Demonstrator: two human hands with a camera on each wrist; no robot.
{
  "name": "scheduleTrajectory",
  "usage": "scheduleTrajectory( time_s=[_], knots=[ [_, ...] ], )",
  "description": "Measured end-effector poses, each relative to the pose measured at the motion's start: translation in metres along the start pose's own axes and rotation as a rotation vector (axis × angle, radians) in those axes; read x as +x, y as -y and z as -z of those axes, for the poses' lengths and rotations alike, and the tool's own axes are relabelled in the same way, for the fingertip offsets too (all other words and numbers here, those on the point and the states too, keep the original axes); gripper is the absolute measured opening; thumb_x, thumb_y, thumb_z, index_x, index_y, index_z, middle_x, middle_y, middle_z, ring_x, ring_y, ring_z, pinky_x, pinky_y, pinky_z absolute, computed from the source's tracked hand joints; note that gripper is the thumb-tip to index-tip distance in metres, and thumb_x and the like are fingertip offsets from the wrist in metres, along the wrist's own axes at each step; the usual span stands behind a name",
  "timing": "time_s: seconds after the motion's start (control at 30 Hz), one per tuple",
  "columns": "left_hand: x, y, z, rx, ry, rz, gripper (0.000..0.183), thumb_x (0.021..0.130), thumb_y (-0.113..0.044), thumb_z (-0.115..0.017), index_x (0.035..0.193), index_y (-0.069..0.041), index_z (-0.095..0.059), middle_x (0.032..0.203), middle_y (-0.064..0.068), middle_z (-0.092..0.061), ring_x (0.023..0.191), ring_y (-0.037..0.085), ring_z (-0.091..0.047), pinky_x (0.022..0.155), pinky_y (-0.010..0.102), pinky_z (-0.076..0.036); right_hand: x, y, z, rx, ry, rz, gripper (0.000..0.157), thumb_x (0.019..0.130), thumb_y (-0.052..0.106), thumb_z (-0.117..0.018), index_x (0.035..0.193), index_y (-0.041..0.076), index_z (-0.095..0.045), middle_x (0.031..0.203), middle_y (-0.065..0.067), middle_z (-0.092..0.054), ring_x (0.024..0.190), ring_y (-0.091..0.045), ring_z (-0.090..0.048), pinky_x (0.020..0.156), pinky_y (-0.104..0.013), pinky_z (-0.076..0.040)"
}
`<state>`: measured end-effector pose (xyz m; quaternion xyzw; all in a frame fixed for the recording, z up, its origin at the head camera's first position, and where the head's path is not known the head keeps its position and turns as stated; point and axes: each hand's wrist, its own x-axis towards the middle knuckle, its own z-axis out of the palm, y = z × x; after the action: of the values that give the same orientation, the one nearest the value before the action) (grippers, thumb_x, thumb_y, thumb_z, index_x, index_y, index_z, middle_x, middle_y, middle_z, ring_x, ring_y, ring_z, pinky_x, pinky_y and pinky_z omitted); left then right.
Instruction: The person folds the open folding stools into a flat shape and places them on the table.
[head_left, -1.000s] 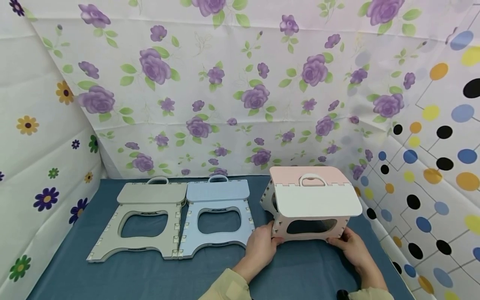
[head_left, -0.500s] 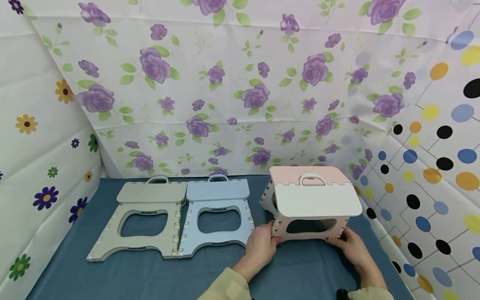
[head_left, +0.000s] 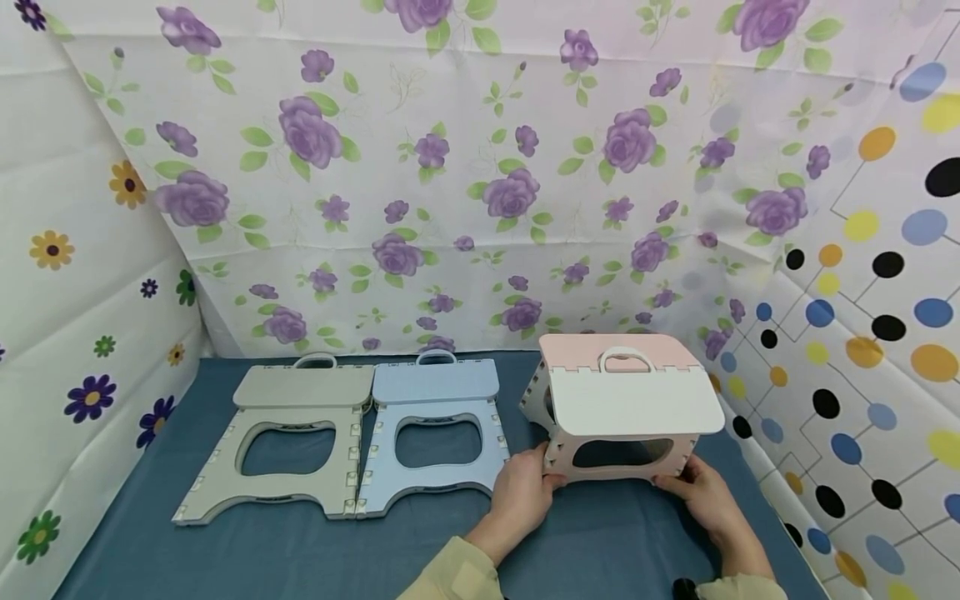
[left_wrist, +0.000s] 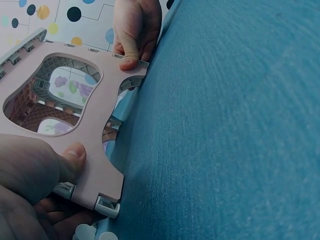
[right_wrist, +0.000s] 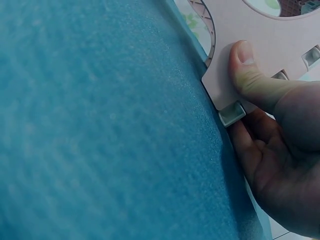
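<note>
A pink and white folding step stool [head_left: 633,404] stands unfolded at the right of the table, its white carry handle [head_left: 627,358] upright on top. My left hand [head_left: 522,492] grips the lower left corner of its front leg panel, thumb on the front face and fingers behind the edge. At the lower right corner, my right hand [head_left: 705,496] pinches the same panel. In the right wrist view the thumb [right_wrist: 245,60] lies on the pink panel [right_wrist: 270,42] and the other fingers curl round its side. The left wrist view shows both hands on the panel [left_wrist: 95,140].
Folded flat on the blue cloth [head_left: 300,558] lie a grey-green folding stool [head_left: 288,483] and, right beside it, a light blue folding stool [head_left: 427,483]. A flowered curtain [head_left: 465,200] hangs behind, and a dotted curtain [head_left: 847,367] runs along the right side.
</note>
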<state>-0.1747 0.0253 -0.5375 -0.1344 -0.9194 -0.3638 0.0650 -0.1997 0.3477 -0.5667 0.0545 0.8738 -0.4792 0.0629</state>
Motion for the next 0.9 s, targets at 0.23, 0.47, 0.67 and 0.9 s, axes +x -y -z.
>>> scheduleTrajectory(
  time_s=[0.23,0.47,0.67,0.9],
  knots=[
    [0.0006,0.0007,-0.0002,-0.001,0.007,0.003,0.035,0.084,-0.033,-0.080,0.112,-0.016,-0.069,0.092,-0.001,-0.069,0.082,0.014,-0.066,0.066,0.032,-0.053,-0.0004,0.0001,0.0003,0.011,0.007,0.004,0.069,0.088,0.042,-0.074,0.141,0.006,-0.050,0.126,-0.015,-0.059,0.105,-0.024,-0.055,0.083,-0.036,-0.047],
    [0.0009,0.0010,-0.0005,0.000,0.015,0.010,0.035,0.084,-0.034,-0.079,0.113,-0.016,-0.069,0.092,0.000,-0.069,0.081,0.014,-0.066,0.065,0.032,-0.052,0.0004,-0.0005,0.0000,0.028,0.003,0.000,0.066,0.087,0.041,-0.076,0.137,0.004,-0.053,0.122,-0.014,-0.060,0.101,-0.023,-0.055,0.081,-0.035,-0.047],
    [0.0011,0.0010,-0.0006,0.004,0.014,0.009,0.035,0.085,-0.034,-0.079,0.113,-0.016,-0.069,0.092,0.000,-0.069,0.082,0.014,-0.066,0.065,0.032,-0.052,0.0012,-0.0009,0.0002,0.018,0.002,0.000,0.066,0.088,0.041,-0.076,0.138,0.006,-0.052,0.124,-0.014,-0.060,0.102,-0.023,-0.055,0.082,-0.035,-0.046],
    [0.0010,0.0009,-0.0012,0.005,0.016,0.014,0.035,0.085,-0.034,-0.079,0.113,-0.016,-0.069,0.093,0.000,-0.070,0.083,0.014,-0.067,0.066,0.032,-0.053,0.0005,-0.0005,-0.0003,0.008,0.000,-0.005,0.068,0.087,0.041,-0.076,0.138,0.004,-0.052,0.125,-0.014,-0.060,0.103,-0.023,-0.055,0.081,-0.035,-0.046]
  ],
)
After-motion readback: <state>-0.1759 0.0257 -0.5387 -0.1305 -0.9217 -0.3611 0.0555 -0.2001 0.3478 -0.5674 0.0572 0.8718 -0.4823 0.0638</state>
